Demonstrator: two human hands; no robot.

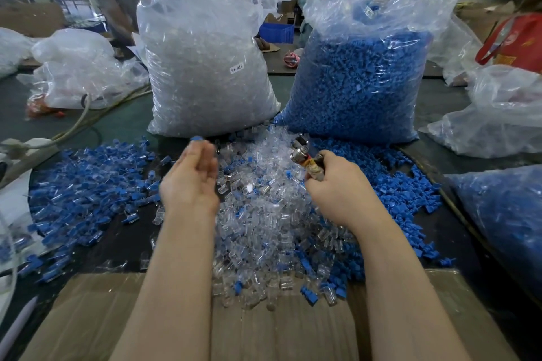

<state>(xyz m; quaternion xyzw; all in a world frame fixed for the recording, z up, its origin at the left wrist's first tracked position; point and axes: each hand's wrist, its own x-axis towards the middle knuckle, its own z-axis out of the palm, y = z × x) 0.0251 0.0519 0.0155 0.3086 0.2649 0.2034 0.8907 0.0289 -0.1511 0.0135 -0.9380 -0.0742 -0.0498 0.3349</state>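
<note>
Your right hand (331, 184): fingers clamped on tool (300, 149), its metal head past fingertips, above clear pile (258, 214). Your left hand (190, 176): blurred, blue cap (196, 138) at fingertips; grip cannot tell.

One metal tool (300, 151), one upright clear bag (205, 67), one upright blue bag (360, 82)

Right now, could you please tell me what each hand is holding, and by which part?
The right hand grips a metal-headed tool by its handle end. The left hand is blurred; a blue piece shows at its fingertips, hold unclear.
</note>
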